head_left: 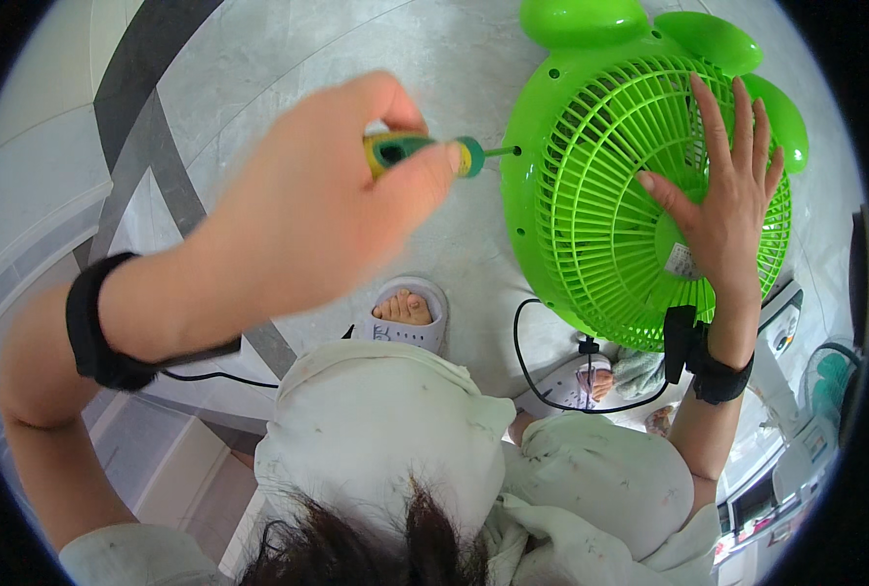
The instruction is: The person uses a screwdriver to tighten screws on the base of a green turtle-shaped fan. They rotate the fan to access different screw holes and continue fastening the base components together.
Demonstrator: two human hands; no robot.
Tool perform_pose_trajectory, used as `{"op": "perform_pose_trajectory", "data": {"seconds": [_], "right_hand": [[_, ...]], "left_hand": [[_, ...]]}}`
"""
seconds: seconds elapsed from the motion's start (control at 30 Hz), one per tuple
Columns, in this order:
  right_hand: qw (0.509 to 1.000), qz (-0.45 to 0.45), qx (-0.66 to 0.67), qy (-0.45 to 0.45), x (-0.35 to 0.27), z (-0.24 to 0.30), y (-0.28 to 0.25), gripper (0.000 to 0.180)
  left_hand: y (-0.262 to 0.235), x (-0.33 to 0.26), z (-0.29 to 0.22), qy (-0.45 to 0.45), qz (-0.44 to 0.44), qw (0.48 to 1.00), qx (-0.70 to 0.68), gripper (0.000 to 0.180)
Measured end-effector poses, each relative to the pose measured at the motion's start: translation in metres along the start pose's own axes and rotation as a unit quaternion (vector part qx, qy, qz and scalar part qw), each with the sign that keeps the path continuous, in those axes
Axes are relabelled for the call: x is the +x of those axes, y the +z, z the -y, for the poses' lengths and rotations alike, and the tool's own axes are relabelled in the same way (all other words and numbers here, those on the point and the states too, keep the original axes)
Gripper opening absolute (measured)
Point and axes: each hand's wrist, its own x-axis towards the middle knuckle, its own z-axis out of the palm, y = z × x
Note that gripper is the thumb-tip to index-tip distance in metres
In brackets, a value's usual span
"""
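My left hand (327,195) is closed round the green and yellow handle of a screwdriver (470,156). The screwdriver's shaft points right, its tip at a dark hole in the rim of a bright green plastic fan (524,190). Whether a screw sits in that hole cannot be seen. On the fan's round slatted grille, my right hand (732,190) lies with its fingers spread and holds nothing. A pale label (681,261) shows near the grille's centre, beside my right wrist. Several small dark holes dot the fan's rim.
A black cord (518,356) loops below the fan by my slippered feet (410,311). Rounded green lobes (583,21) stick out from the fan's far edge. White plastic drawers (48,244) stand at the left. A teal and grey shoe (829,383) is at the far right.
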Motion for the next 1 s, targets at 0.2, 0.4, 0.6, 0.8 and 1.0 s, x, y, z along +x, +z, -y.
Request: {"op": "perform_pose_trajectory", "data": {"seconds": [0.2,0.4,0.6,0.8,1.0], "right_hand": [[1.000,-0.013,0.007,0.004,-0.001,-0.001,0.004,0.089],[1.000,-0.008,0.011,-0.004,0.000,-0.003,0.004,0.090],[1.000,0.009,0.022,-0.013,0.000,-0.001,0.001,0.095],[0.999,0.024,0.020,-0.012,0.001,-0.001,-0.001,0.097],[0.999,0.022,0.016,-0.017,0.001,-0.001,0.000,0.097]], "left_hand": [[-0.002,0.002,0.000,0.072,0.009,0.995,0.064,0.022],[-0.011,-0.006,0.012,0.255,-0.027,0.946,0.198,0.028],[-0.003,-0.013,0.024,0.237,-0.021,0.953,0.189,0.026],[-0.003,0.009,0.020,0.346,-0.031,0.922,0.172,0.028],[-0.002,0.024,0.015,0.363,-0.056,0.914,0.170,0.027]]}}
